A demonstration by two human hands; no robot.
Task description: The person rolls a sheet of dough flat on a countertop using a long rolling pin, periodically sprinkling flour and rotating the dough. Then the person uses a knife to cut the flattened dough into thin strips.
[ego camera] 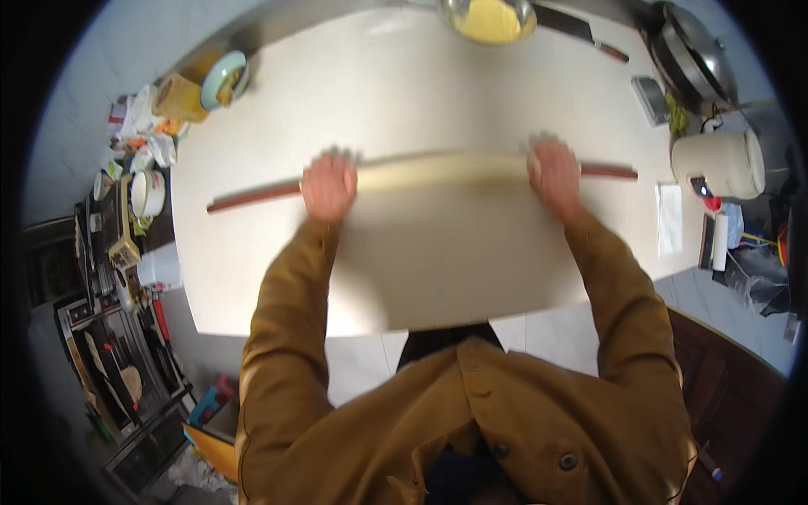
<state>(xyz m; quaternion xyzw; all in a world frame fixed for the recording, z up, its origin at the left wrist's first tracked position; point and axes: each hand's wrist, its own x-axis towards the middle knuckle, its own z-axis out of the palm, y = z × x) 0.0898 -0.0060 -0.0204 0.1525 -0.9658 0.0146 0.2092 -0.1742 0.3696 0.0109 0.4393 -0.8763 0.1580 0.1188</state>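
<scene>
A long, thin reddish-brown rolling pin (255, 196) lies crosswise over the pale work board (442, 252). Pale yellow dough (442, 172), slightly blurred, is wrapped around the pin's middle part. My left hand (329, 186) rests on top of the pin at the dough's left end. At its right end my right hand (555, 173) lies over the pin, palm down. Both hands are a little blurred, and their undersides are hidden, so how far the fingers curl round the pin cannot be seen. The pin's bare ends stick out beyond each hand.
At the far edge stand a metal bowl of yellow flour or meal (489, 22) and a cleaver (571, 28). A light blue bowl (224, 79) sits at the far left corner. Right of the board are a rice cooker (716, 164), a lidded wok (694, 60) and a folded white cloth (669, 218).
</scene>
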